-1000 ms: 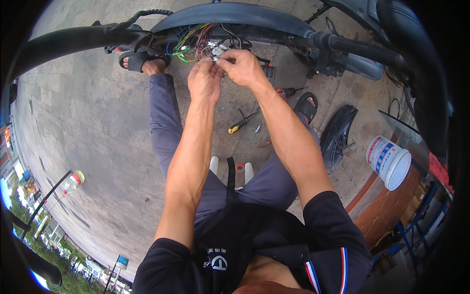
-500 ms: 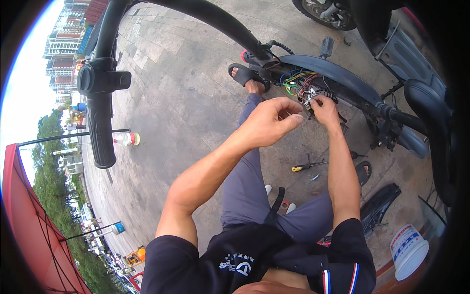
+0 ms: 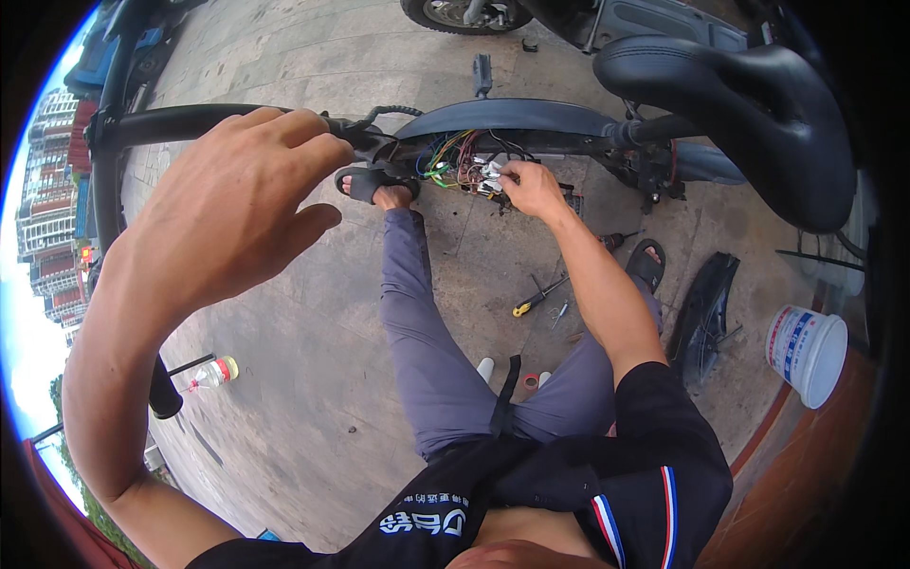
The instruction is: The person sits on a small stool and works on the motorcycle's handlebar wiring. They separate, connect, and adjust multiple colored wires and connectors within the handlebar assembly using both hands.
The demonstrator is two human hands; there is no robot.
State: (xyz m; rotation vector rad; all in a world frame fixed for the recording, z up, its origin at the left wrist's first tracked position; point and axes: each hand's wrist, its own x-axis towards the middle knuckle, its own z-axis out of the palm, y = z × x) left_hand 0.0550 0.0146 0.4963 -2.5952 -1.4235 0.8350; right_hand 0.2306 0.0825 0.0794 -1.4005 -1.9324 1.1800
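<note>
Close in front of me on the left, my left hand (image 3: 232, 204) is raised with its thumb apart from loosely bent fingers. Nothing shows in it, and part of a black frame tube (image 3: 175, 125) is behind it. Lower down, the fingers of my right hand (image 3: 534, 190) pinch a white wire connector (image 3: 492, 172). Around it lies a bundle of red, green, yellow and black wires (image 3: 459, 157), spilling from the open middle of an electric bike's frame. A long grey curved cover (image 3: 517, 116) runs along the far side of that opening.
A black saddle (image 3: 730, 114) juts in at upper right. On the paving are a yellow-handled screwdriver (image 3: 533, 302), a black fender-like part (image 3: 703, 308) and a white bucket (image 3: 817, 360). A clear bottle (image 3: 214, 374) hangs at left. Another vehicle's wheel (image 3: 464, 13) stands beyond.
My left hand has lifted away from the wires, up and to the left, toward me. My right hand stays at the connectors. The view has swung right, so the handlebar shifts left.
</note>
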